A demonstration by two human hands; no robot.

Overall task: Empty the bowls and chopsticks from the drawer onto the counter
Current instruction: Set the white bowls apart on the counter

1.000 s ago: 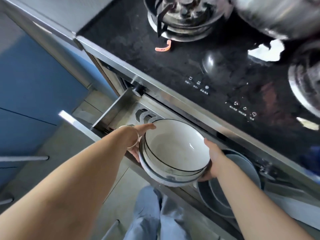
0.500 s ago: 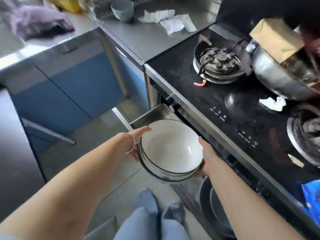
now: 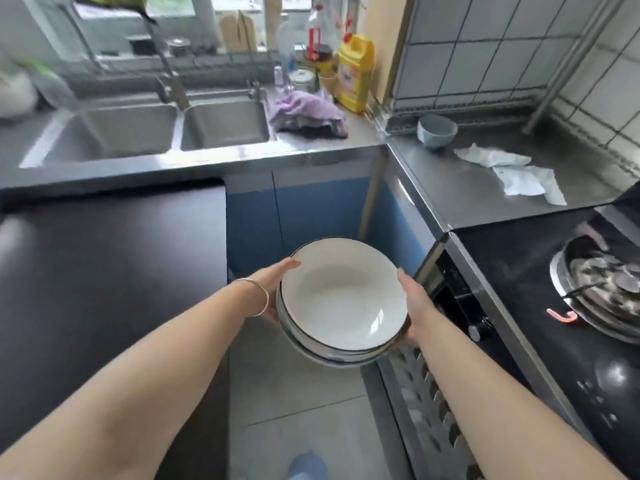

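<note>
Two or three white bowls (image 3: pixel 341 299) sit nested in one stack, each rim edged with a thin dark line, the top one glossy and bare inside. The stack hangs in the air over the floor tiles, just left of the open drawer (image 3: pixel 424 403) and well short of the steel desk (image 3: pixel 460 188). The left hand (image 3: pixel 277 282), a thin bangle on its wrist, curls round the stack's left rim, thumb laid over the edge; the right hand (image 3: pixel 414 306) cups the right side, fingers hidden beneath. Half a second ago the stack was directly above the drawer beside the stove (image 3: pixel 588 292); it has since come up and swung left of it, and the view has lifted to take in the sink (image 3: pixel 221 128), a purple cloth (image 3: pixel 304 112), a small blue bowl (image 3: pixel 436 130) and crumpled paper towels (image 3: pixel 512 174) on the desk.
</note>
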